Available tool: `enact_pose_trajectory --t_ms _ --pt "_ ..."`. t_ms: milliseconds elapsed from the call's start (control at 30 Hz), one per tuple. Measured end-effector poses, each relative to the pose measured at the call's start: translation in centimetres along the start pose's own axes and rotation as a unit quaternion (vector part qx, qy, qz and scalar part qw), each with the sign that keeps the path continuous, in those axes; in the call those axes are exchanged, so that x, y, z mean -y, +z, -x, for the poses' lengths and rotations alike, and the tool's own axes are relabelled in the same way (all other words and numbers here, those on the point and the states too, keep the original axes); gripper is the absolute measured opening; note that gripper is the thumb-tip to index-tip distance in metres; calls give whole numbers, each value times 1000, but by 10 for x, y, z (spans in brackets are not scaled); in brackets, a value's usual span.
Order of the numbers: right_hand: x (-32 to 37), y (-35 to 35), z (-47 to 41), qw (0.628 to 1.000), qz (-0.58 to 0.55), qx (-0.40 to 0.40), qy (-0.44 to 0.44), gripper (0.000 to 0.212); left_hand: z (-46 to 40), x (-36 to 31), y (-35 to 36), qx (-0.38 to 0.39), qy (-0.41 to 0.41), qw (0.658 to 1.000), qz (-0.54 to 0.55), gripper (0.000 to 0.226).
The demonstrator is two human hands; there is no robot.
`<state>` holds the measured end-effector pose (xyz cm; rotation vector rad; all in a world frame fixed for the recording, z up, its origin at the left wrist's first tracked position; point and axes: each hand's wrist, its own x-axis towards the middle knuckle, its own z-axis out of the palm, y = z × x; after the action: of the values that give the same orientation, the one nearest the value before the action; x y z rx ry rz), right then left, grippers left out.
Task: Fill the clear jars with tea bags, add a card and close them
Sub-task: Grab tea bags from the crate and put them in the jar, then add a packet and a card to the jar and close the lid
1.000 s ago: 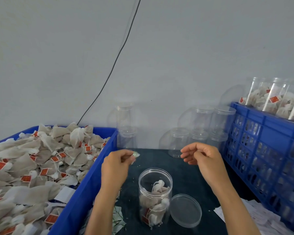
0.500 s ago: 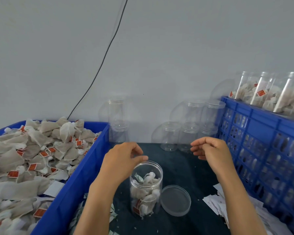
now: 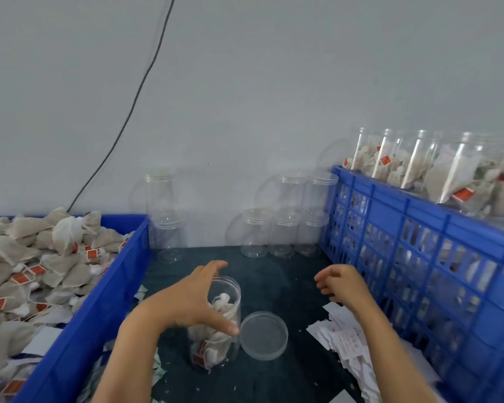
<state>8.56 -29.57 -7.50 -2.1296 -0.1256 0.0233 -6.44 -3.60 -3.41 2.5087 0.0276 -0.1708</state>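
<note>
My left hand (image 3: pixel 192 301) wraps 1 open jar (image 3: pixel 218 324) w/ tea bags, 1 lid (image 3: pixel 264 335) beside it. Right hand (image 3: pixel 341 283) loose, holding nothing. Approx 7 empty jars (image 3: pixel 284 231) at back, hard to count.

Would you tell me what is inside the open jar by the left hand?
Tea bags with red tags fill the jar partway. The left hand covers its upper side, so a card cannot be ruled out.
</note>
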Motion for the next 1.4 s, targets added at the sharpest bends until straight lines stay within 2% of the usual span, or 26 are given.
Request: enact_pose_trajectory --t_ms 100,167,267,300,367,500,633,700,800,833,900,1000,1100,1200,1267,1333,1400 --pt "-16 2 -1 997 77 -16 -3 27 0 1 1 -7 -9 999 -37 114" --pt "-25 3 -2 983 183 -10 6 21 -2 1 1 -19 -8 999 -46 113" --pt "-32 8 -1 936 345 44 51 47 -4 1 3 -33 -7 998 -55 113" --pt "-34 10 0 926 366 55 70 53 -5 2 3 -36 -7 998 -57 113" --pt "-38 13 0 923 375 46 78 50 -6 4 3 -41 -8 997 -59 113" --pt "-39 15 -1 908 415 27 46 18 -8 7 3 -45 -2 997 -58 112" --pt "-31 16 -2 883 467 22 43 22 -8 7 4 -49 4 997 -65 112" --pt "-29 15 -5 895 444 -5 47 24 -9 8 4 -50 9 996 -67 112" --pt "-29 9 -7 942 324 -48 67 19 -10 9 4 -49 12 997 -61 114" --pt "-28 7 -8 957 277 -64 57 19 -10 10 4 -49 13 997 -54 115" --pt "-22 3 -8 980 172 -97 -16 21 -11 12 4 -52 17 998 -36 120" --pt "6 3 0 986 -18 -114 -121 18 -11 16 4 -57 18 998 -2 130" --pt "44 13 19 976 -149 -51 -152 19 -11 20 4 -58 14 998 28 138" --pt "78 33 42 964 -163 40 -206 15 -11 22 3 -60 6 997 46 141" --pt "93 48 56 958 -126 65 -250 12 -12 23 3 -56 6 996 66 142" --pt "101 61 64 949 -21 37 -313 8 -12 25 3 -52 10 995 83 142" --pt "101 70 69 916 103 0 -388 3 -12 28 3 -49 16 994 92 142"
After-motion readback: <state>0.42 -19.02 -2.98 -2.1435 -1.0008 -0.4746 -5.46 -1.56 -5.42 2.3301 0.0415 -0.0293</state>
